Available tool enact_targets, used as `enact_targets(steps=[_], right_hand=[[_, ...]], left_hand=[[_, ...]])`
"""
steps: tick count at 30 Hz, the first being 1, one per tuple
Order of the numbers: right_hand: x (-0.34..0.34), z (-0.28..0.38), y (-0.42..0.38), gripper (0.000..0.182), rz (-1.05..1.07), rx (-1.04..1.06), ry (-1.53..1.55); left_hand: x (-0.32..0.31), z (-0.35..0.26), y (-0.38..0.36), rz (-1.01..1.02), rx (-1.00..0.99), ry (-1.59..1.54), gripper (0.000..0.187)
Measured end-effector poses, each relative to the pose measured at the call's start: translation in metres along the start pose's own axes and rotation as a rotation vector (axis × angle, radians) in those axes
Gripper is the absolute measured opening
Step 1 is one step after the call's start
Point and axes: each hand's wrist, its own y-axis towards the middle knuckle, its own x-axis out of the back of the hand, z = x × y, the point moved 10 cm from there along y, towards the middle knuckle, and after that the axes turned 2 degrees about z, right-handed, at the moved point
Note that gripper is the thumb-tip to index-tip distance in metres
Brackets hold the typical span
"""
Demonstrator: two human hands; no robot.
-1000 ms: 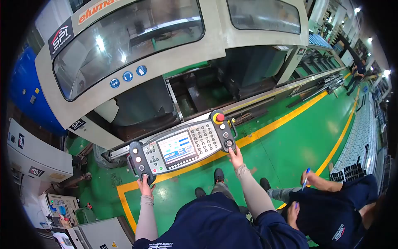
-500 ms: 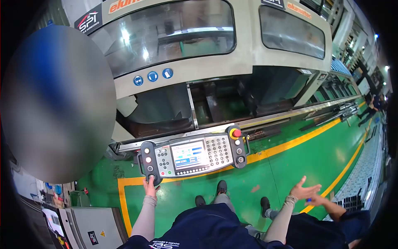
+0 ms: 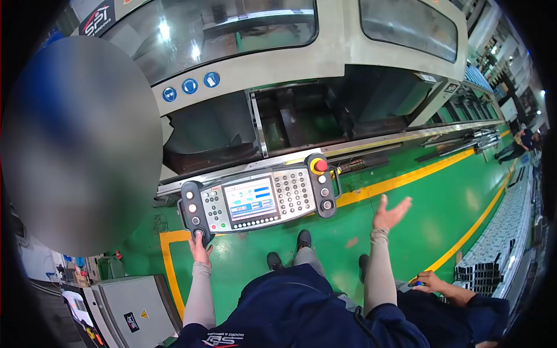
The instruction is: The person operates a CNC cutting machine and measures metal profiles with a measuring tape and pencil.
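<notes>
A machine control panel [image 3: 270,223] with a lit screen [image 3: 250,199], a keypad and rounded button grips faces me. My left hand [image 3: 200,250] is at its lower left corner, a digit on the round knob [image 3: 199,234] there and the other fingers partly hidden. My right hand [image 3: 391,214] is held out over the floor, right of the panel, fingers spread and nothing in it. Nearest to that hand on the panel is the red emergency stop button [image 3: 320,166] on its yellow base.
A large machine [image 3: 261,61] with windows stands behind the panel. Close on my right is another person, whose hand [image 3: 428,282] holds a small blue object. A grey cabinet [image 3: 134,310] stands at lower left. Metal profiles [image 3: 487,139] lie at right; yellow lines [image 3: 406,182] mark the green floor.
My right hand has moved up and left, away from the other person's hand, and stays open. My left hand remains at the knob. The view has shifted slightly.
</notes>
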Motion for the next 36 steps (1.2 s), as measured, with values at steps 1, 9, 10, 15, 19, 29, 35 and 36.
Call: enact_targets(steps=[1, 9, 10, 15, 19, 29, 35, 36], right_hand=[[-0.039, 0.008, -0.003, 0.090, 0.169, -0.068, 0.139], [-0.272, 0.068, -0.118, 0.091, 1.556, -0.946, 0.986], [-0.256, 0.084, -0.109, 0.079, 1.441, -0.925, 0.956], [-0.268, 0.128, -0.102, 0.049, 1.548, -0.828, 1.151], [-0.308, 0.080, -0.069, 0.048, 1.312, -1.053, 1.215], [-0.173, 0.239, -0.044, 0.042, 1.313, -0.722, 1.549], [-0.084, 0.343, -0.204, 0.053, 2.013, -0.427, 1.648], [-0.078, 0.355, -0.234, 0.053, 2.058, -0.421, 1.603]], left_hand=[[0.002, 0.003, -0.002, -0.022, 0.008, -0.003, 0.068], [0.021, 0.086, -0.054, -0.204, 0.213, 0.021, 0.074], [0.031, 0.100, -0.064, -0.233, 0.235, 0.077, 0.069], [0.083, 0.161, -0.133, -0.495, 0.344, 0.361, 0.063], [0.100, 0.186, -0.179, -0.534, 0.418, 0.523, 0.067], [0.120, 0.181, -0.137, -0.405, 0.493, 0.491, 0.072], [0.218, 0.095, -0.016, -0.583, 0.224, 0.356, 0.075], [0.253, 0.075, -0.002, -0.641, 0.154, 0.263, 0.073]])
